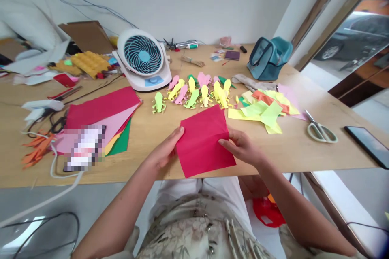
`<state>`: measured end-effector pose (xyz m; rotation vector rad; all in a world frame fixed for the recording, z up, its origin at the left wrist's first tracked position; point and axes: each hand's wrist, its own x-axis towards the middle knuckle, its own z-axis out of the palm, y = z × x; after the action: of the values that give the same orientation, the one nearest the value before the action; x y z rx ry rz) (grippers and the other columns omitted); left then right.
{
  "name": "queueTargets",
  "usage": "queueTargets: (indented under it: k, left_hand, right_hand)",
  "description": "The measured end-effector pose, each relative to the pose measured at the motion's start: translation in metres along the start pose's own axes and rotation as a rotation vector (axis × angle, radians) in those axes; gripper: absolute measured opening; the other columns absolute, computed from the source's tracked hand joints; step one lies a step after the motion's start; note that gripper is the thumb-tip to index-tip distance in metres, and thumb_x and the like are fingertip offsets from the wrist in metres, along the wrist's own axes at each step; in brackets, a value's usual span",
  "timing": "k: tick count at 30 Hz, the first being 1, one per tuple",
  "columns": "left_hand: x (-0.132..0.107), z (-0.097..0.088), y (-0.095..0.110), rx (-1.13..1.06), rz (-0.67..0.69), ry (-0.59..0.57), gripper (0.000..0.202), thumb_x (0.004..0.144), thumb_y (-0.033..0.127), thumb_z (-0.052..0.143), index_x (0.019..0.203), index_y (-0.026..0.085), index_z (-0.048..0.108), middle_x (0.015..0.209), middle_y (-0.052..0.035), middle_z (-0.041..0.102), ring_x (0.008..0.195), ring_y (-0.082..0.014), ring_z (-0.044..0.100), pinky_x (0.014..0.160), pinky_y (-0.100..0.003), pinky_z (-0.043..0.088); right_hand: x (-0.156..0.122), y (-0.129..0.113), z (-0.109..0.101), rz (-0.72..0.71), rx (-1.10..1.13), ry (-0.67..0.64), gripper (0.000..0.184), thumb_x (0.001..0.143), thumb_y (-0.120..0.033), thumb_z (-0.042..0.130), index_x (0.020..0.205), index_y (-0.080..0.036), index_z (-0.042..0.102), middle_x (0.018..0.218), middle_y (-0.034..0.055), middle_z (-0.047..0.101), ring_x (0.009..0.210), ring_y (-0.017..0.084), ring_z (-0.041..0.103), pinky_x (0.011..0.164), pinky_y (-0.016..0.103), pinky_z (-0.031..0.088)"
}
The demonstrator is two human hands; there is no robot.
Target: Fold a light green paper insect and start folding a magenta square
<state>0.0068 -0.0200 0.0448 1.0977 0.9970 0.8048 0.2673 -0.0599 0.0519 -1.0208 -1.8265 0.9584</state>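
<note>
A red sheet of paper is held up over the table's front edge, facing me and slightly tilted. My left hand grips its left edge, thumb in front and the other fingers hidden behind. On the right edge, my right hand pinches the sheet between thumb and fingers. Beyond the sheet stand several folded paper figures in green, yellow and pink. Cut paper strips, mostly yellow-green, lie in a heap to the right. A stack of coloured paper, red on top, rests at the left.
A white fan stands behind the paper stack. Scissors and a dark phone lie at the right, with a teal bag behind. A blurred-out device with a cable and orange folded paper are at the left.
</note>
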Motion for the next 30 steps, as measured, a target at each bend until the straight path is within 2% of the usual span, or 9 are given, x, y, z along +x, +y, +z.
queueTargets:
  k: [2,4,7,11,15,18,24,27,30]
  left_hand:
    - [0.004,-0.002,0.008,-0.156,-0.104,-0.066,0.047,0.085,0.052,0.07,0.12,0.02,0.068,0.127,-0.0121,0.07,0.117,-0.0268,0.067,0.095,-0.034,0.057]
    - [0.012,-0.003,0.012,-0.233,-0.121,-0.049,0.047,0.077,0.041,0.081,0.116,0.018,0.069,0.119,-0.0118,0.074,0.105,-0.0246,0.072,0.087,-0.031,0.059]
    - [0.032,-0.003,0.011,-0.273,0.02,0.027,0.054,0.064,0.03,0.09,0.112,0.017,0.068,0.112,-0.0096,0.076,0.098,-0.0226,0.073,0.085,-0.029,0.058]
    - [0.066,-0.001,0.004,-0.271,0.185,0.089,0.056,0.059,0.03,0.092,0.107,0.017,0.067,0.102,-0.0072,0.078,0.088,-0.0202,0.073,0.086,-0.032,0.056]
    - [0.094,-0.002,0.0,-0.241,0.256,0.15,0.051,0.058,0.031,0.091,0.101,0.014,0.069,0.096,-0.0076,0.078,0.083,-0.018,0.071,0.082,-0.03,0.055]
    - [0.108,-0.004,-0.006,-0.222,0.297,0.212,0.047,0.058,0.034,0.089,0.096,0.014,0.07,0.096,-0.0068,0.077,0.08,-0.0162,0.069,0.081,-0.029,0.053]
    - [0.115,-0.007,-0.016,-0.19,0.299,0.216,0.044,0.059,0.036,0.09,0.092,0.014,0.071,0.095,-0.0062,0.077,0.078,-0.0154,0.068,0.078,-0.028,0.053]
    - [0.111,-0.009,-0.014,-0.176,0.276,0.186,0.045,0.059,0.038,0.09,0.092,0.014,0.072,0.093,-0.0057,0.077,0.077,-0.0157,0.067,0.076,-0.028,0.053]
    - [0.107,-0.011,-0.014,-0.183,0.243,0.117,0.045,0.063,0.043,0.089,0.095,0.015,0.074,0.09,-0.0056,0.077,0.078,-0.0171,0.068,0.076,-0.028,0.053]
  right_hand:
    - [0.005,0.004,-0.005,-0.04,0.005,-0.039,0.027,0.098,-0.039,0.054,0.105,-0.023,0.074,0.115,0.0069,0.072,0.099,0.022,0.067,0.085,0.032,0.054]
    - [0.008,0.01,-0.008,-0.014,0.037,-0.064,0.028,0.097,-0.041,0.055,0.1,-0.022,0.074,0.114,0.007,0.072,0.1,0.022,0.066,0.085,0.033,0.054]
    - [0.011,0.024,-0.009,0.181,0.12,-0.069,0.033,0.093,-0.05,0.058,0.092,-0.02,0.072,0.1,0.0068,0.074,0.09,0.023,0.067,0.077,0.033,0.055]
    - [0.021,0.041,-0.009,0.431,0.174,0.015,0.042,0.083,-0.061,0.064,0.085,-0.019,0.067,0.079,0.0044,0.071,0.072,0.021,0.064,0.062,0.03,0.05]
    - [0.036,0.052,-0.014,0.506,0.076,0.106,0.046,0.074,-0.063,0.069,0.07,-0.019,0.057,0.059,-0.0021,0.056,0.055,0.013,0.049,0.049,0.024,0.035]
    - [0.049,0.058,-0.017,0.497,-0.011,0.138,0.046,0.072,-0.061,0.069,0.064,-0.02,0.051,0.053,-0.006,0.045,0.051,0.009,0.037,0.047,0.023,0.025]
    - [0.063,0.075,-0.008,0.488,0.058,0.256,0.049,0.067,-0.061,0.073,0.06,-0.022,0.044,0.05,-0.0073,0.04,0.047,0.008,0.033,0.046,0.024,0.021]
    - [0.061,0.081,-0.006,0.499,0.135,0.247,0.048,0.067,-0.062,0.074,0.061,-0.022,0.047,0.052,-0.0044,0.05,0.047,0.01,0.04,0.045,0.024,0.026]
    - [0.056,0.08,-0.009,0.537,0.224,0.199,0.046,0.067,-0.063,0.076,0.068,-0.022,0.056,0.06,-0.0004,0.062,0.052,0.015,0.052,0.047,0.026,0.037]
